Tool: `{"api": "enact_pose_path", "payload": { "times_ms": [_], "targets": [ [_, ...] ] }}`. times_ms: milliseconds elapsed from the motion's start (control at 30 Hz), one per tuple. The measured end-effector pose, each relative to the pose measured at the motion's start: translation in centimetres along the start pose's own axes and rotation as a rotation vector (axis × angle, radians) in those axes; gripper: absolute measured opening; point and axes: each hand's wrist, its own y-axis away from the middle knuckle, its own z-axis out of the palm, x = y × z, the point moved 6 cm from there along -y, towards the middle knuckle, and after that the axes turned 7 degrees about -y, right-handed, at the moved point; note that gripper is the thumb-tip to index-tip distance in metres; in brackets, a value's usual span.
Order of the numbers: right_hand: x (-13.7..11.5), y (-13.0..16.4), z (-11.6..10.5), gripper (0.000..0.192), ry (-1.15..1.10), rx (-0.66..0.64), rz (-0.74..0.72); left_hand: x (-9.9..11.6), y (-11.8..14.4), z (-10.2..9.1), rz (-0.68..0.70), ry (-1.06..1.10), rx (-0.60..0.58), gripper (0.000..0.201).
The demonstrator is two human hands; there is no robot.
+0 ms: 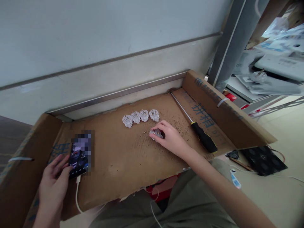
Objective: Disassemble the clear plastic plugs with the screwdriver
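Your right hand (171, 139) pinches a small white plug part (156, 134) on the cardboard tray (123, 158), just below a row of four like plug pieces (140, 117). Your left hand (53, 183), fingers loosely curled, touches a phone (79, 156) with its white cable (77, 193). A black-handled screwdriver (200, 134) lies right of your hand.

The cardboard (123, 158) is brown, with blue print near its right edge. Four plugs (140, 117) by its far edge are clear white. The screwdriver (204, 136) has a black-and-yellow handle.
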Motion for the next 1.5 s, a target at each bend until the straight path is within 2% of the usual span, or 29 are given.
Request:
{"api": "enact_pose_path", "payload": {
  "times_ms": [133,200,267,333,367,400,467,533,600,700,800,967,1033,1100,1167,1233,1333,1433,1500],
  "targets": [
    [-0.1,0.0,0.0,0.022,0.004,-0.002,-0.004,0.5,0.4,-0.3,-0.015,-0.039,-0.008,0.052],
    [-0.2,0.0,-0.1,0.022,0.009,-0.005,-0.008,1.5,1.1,-0.7,0.01,-0.102,0.025,0.052],
    [-0.3,0.0,-0.1,0.022,0.019,-0.004,-0.014,3.2,2.4,-0.9,0.098,-0.19,0.126,0.052],
    [-0.3,0.0,-0.2,0.024,0.037,0.012,-0.021,5.8,4.4,0.2,0.249,-0.254,0.165,0.05],
    [-0.3,0.0,-0.2,0.024,0.044,0.018,-0.028,7.2,5.6,1.6,0.336,-0.249,0.121,0.047],
    [-0.4,0.0,-0.1,0.025,0.048,0.02,-0.035,8.7,6.9,3.6,0.437,-0.264,0.008,0.046],
    [-0.4,0.1,0.0,0.025,0.04,0.006,-0.047,11.8,10.2,8.2,0.7,-0.317,-0.254,0.049],
    [-0.4,0.1,0.2,0.023,0.019,-0.009,-0.044,14.0,13.5,12.5,0.928,-0.392,-0.524,0.061],
    [-0.2,0.0,0.1,0.02,-0.002,0.002,-0.026,15.1,15.5,15.3,1.016,-0.438,-0.659,0.067],
    [0.1,0.0,0.0,0.013,-0.027,0.029,0.008,15.7,16.2,17.2,1.012,-0.477,-0.658,0.059],
    [0.3,-0.1,-0.1,0.016,-0.034,0.057,0.045,15.6,16.2,17.5,1.008,-0.484,-0.63,0.053],
    [0.1,0.2,-0.1,0.02,-0.088,0.047,0.05,15.3,15.8,17.4,0.988,-0.456,-0.601,0.05],
    [-0.1,0.3,-0.3,0.028,-0.156,0.053,0.043,15.3,15.6,17.1,0.987,-0.386,-0.588,0.052],
    [0.0,0.3,-0.6,0.037,-0.25,0.065,0.053,15.6,15.5,16.5,1.032,-0.298,-0.526,0.055],
    [0.0,0.1,-0.6,0.039,-0.355,0.023,0.064,15.9,15.9,15.7,1.109,-0.228,-0.465,0.057],
    [-0.1,0.0,-0.4,0.039,-0.453,-0.058,0.059,16.1,16.2,15.3,1.141,-0.162,-0.456,0.061],
    [-0.4,-0.1,-0.4,0.035,-0.553,-0.104,0.048,16.1,15.7,15.1,0.986,0.016,-0.54,0.069],
    [-0.4,-0.1,-0.5,0.036,-0.596,-0.075,0.052,15.8,14.6,15.3,0.771,0.159,-0.627,0.041],
    [-0.3,0.0,-0.5,0.035,-0.587,-0.052,0.054,15.8,14.2,15.3,0.736,0.147,-0.615,0.026]
  ]
}}
